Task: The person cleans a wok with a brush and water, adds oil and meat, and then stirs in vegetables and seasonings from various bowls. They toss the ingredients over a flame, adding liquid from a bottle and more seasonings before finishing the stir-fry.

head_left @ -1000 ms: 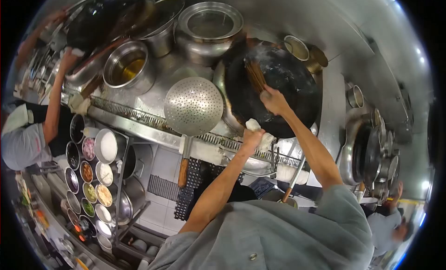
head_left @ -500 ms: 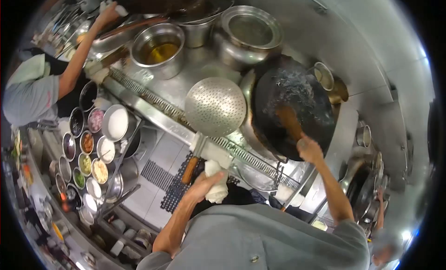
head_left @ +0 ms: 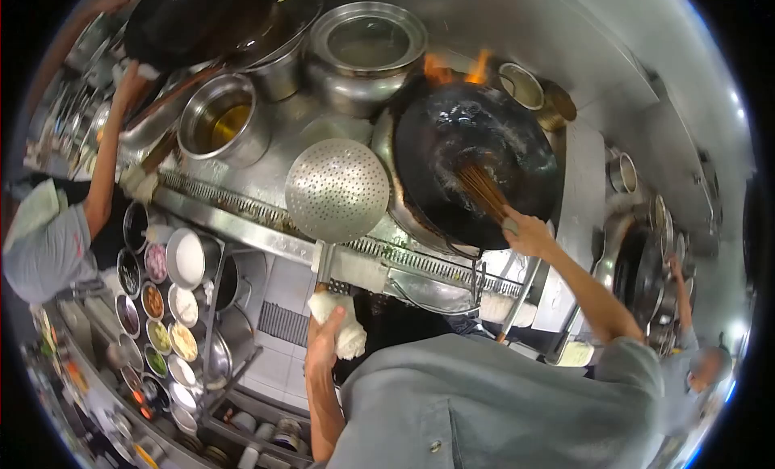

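My right hand point(head_left: 529, 233) is closed around a bamboo wok brush point(head_left: 482, 188), its bristles down inside a large black wok point(head_left: 420, 146). Wet, shiny patches and pale streaks show on the wok's inner surface. Flames point(head_left: 456, 68) rise behind its far rim. In my left hand point(head_left: 323, 337), a bunched white cloth point(head_left: 345, 328) is gripped over the stove's front edge. A round perforated skimmer point(head_left: 337, 190) lies to the left of the wok, its handle pointing toward me and partly hidden by the cloth.
Behind the skimmer stand a lidded steel pot point(head_left: 367, 45) and a pot of yellow oil point(head_left: 234, 126). Bowls of ingredients point(head_left: 184, 344) crowd a rack on the left. Another person point(head_left: 56, 235) works at the far left beside a second wok point(head_left: 194, 25); someone else point(head_left: 698, 380) is at the right.
Flames now show behind the wok. The brush has shifted within the wok, its bristles now plainly visible. My left hand and cloth now overlap the skimmer's handle. The whole view has turned slightly.
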### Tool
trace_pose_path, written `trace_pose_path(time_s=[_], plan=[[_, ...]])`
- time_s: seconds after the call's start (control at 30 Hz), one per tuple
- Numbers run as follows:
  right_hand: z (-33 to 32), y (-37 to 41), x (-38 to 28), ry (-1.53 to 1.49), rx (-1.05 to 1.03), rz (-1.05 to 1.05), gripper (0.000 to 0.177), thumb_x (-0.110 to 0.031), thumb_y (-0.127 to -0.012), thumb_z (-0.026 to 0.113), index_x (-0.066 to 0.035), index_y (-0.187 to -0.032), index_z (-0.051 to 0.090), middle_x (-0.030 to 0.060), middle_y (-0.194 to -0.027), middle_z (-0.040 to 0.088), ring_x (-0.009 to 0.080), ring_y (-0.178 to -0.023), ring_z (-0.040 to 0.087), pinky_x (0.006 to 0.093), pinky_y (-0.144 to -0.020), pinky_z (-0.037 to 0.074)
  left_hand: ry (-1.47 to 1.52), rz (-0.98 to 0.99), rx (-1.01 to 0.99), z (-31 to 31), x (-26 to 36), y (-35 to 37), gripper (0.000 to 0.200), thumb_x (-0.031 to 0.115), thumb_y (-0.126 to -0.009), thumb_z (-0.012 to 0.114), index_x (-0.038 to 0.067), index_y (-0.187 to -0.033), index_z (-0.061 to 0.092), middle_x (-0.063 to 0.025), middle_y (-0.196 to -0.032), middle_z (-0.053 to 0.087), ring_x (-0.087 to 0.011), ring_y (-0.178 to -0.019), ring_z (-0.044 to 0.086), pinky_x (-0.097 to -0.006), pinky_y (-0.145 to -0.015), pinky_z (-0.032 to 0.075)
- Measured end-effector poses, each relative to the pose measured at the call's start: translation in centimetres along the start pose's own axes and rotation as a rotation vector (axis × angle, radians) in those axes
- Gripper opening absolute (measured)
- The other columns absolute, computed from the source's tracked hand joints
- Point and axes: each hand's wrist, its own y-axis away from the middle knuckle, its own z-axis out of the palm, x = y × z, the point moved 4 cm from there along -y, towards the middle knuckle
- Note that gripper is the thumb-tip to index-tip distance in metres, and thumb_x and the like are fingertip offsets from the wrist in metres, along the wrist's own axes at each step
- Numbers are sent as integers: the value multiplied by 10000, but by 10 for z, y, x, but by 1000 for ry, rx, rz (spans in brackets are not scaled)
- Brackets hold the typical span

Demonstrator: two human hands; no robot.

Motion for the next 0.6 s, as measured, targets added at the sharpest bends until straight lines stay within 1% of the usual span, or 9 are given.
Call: trace_pose_path(time_s=[0.1,0.13,0.2,0.23,0.37,0.43,0.5,0.57,0.6], plan=[[-23,-17,42,173,5,114,501,-312,-823,503,-90,-1272,490,228,-1022,646,420,-921,625,480,-821,504,0,-44,40,2,1,3,532,239,-869,646,-20,-1273,418,-121,-1026,574,-197,-829,596,-321,-666,514],[-31,-44,43,170,125,-42,510,-307,-819,510,-77,-1273,485,242,-1004,644,416,-897,632,480,-802,510,-8,-48,17,5,-2,-3,520,232,-867,649,-17,-1264,422,-117,-1016,573,-193,-812,597,-321,-646,516],[-19,-57,36,178,123,-103,519,-305,-814,519,-68,-1274,482,252,-980,643,406,-844,645,480,-780,516,-48,-56,-51,24,1,-11,500,208,-861,659,-12,-1246,428,-105,-988,567,-188,-798,595,-326,-621,520],[-5,-53,22,183,0,-13,520,-307,-814,521,-70,-1275,483,249,-974,643,400,-816,651,480,-777,517,-67,-47,-71,30,0,-11,501,198,-859,659,-8,-1251,425,-106,-991,567,-190,-804,595,-327,-630,520],[7,7,32,16,72,-127,466,-297,-805,541,-77,-1217,521,198,-856,672,368,-777,668,474,-756,528,-123,-14,-32,29,-2,-4,530,164,-852,661,17,-1291,403,-110,-1013,570,-194,-840,590,-329,-687,518],[-6,-1,75,152,-16,-7,448,-270,-794,548,-80,-1200,525,178,-834,678,360,-775,672,466,-726,538,-103,-64,-8,30,-4,7,541,162,-852,660,19,-1304,398,-109,-1020,571,-195,-848,586,-329,-705,516],[-39,-37,78,235,128,44,431,-232,-790,536,-78,-1192,525,159,-855,682,351,-759,674,453,-666,547,-174,-27,-71,47,-7,9,510,179,-859,656,-6,-1281,437,-108,-1034,573,-190,-851,581,-316,-696,507],[-22,-54,52,149,107,18,424,-215,-790,539,-86,-1193,519,144,-833,686,334,-745,678,446,-621,547,-230,-74,-183,65,-14,9,491,189,-864,652,-15,-1265,457,-111,-1043,574,-188,-862,579,-313,-697,502],[-6,-43,37,232,216,-52,468,-222,-788,554,-75,-1228,492,157,-824,682,350,-745,675,455,-629,544,-292,-41,-193,73,-14,12,496,209,-868,651,-18,-1266,463,-114,-1055,575,-186,-885,575,-316,-702,498]])
